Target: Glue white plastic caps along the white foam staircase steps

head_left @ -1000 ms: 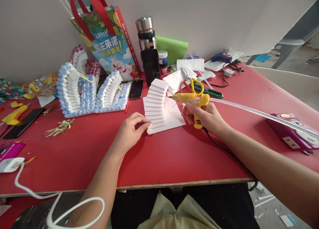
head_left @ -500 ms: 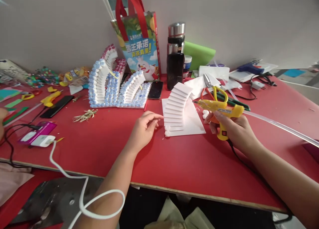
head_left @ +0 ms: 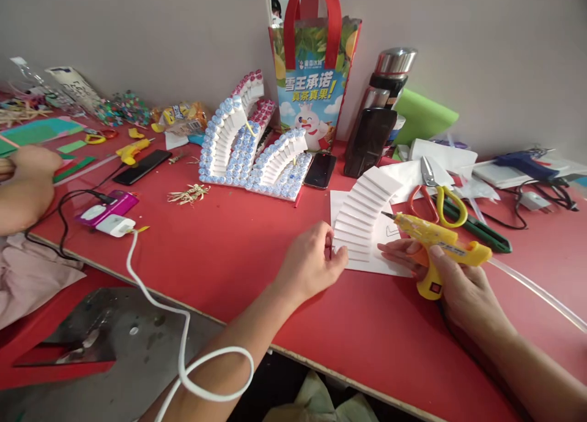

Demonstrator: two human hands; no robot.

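Note:
A white curved stepped piece (head_left: 360,217) stands on a white board (head_left: 394,264) on the red table. My left hand (head_left: 316,257) is at its lower left corner, fingers curled together at the bottom step; whatever lies between them is too small to make out. My right hand (head_left: 452,281) is wrapped round a yellow glue gun (head_left: 435,235), whose nozzle points left at the steps. The other fingers of that hand reach over the board's right part. A clear glue stick (head_left: 536,287) sticks out of the gun's back.
Blue-and-white stepped models (head_left: 243,153) and a bag (head_left: 312,85) stand behind. Bottles (head_left: 389,73), a black phone (head_left: 320,170) and scissors (head_left: 431,196) lie or stand near the board. A white cable (head_left: 183,336) loops over my left arm. Another person's arm (head_left: 27,183) rests at far left.
The view has turned left. My left hand has closed its fingers at the lower left corner of the steps. My right hand with the glue gun has come over the board.

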